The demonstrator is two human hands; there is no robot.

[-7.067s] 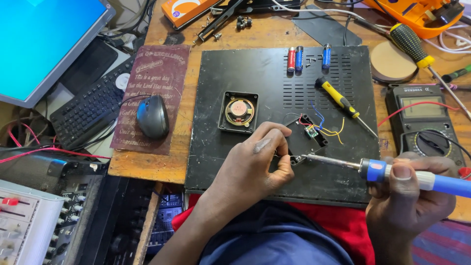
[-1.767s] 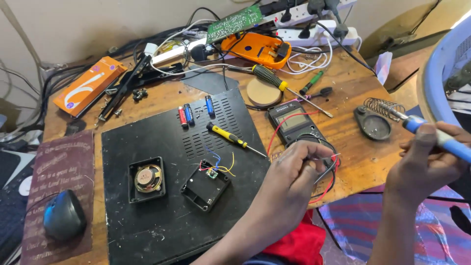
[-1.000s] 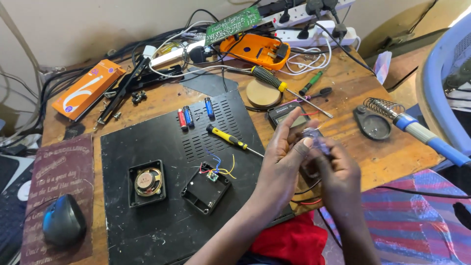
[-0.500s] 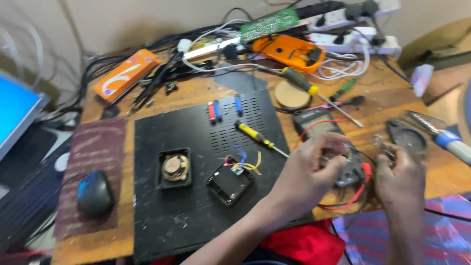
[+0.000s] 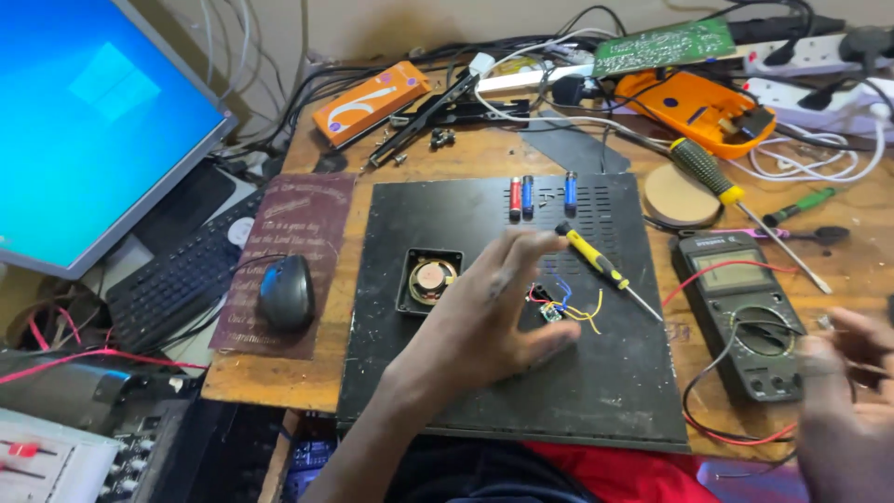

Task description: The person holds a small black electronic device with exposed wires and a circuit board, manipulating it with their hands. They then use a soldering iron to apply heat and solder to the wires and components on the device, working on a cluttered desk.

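Observation:
My left hand (image 5: pixel 484 317) hovers with fingers spread over a black metal panel (image 5: pixel 419 391). It is right beside a small circuit module with red, blue and yellow wires (image 5: pixel 551 307), and its palm hides whatever lies under it. My right hand (image 5: pixel 849 377) is blurred at the lower right, next to a dark multimeter (image 5: pixel 745 307) with red and black leads (image 5: pixel 708 419). Whether it holds anything cannot be made out. On the panel lie a small square speaker (image 5: pixel 430 279) and a yellow-handled screwdriver (image 5: pixel 601 265).
Three small red and blue cylinders (image 5: pixel 526 196) lie at the panel's far edge. A large screwdriver (image 5: pixel 717 182), a round disc (image 5: pixel 675 196), an orange tool (image 5: pixel 694 102) and a green circuit board (image 5: pixel 670 42) sit behind. Mouse (image 5: pixel 287 291), keyboard (image 5: pixel 177 279) and monitor (image 5: pixel 84 121) stand at the left.
The view has swung left. The soldering iron has left my right hand. My left hand has moved from the multimeter leads to over the panel, and my right hand has dropped to the lower right.

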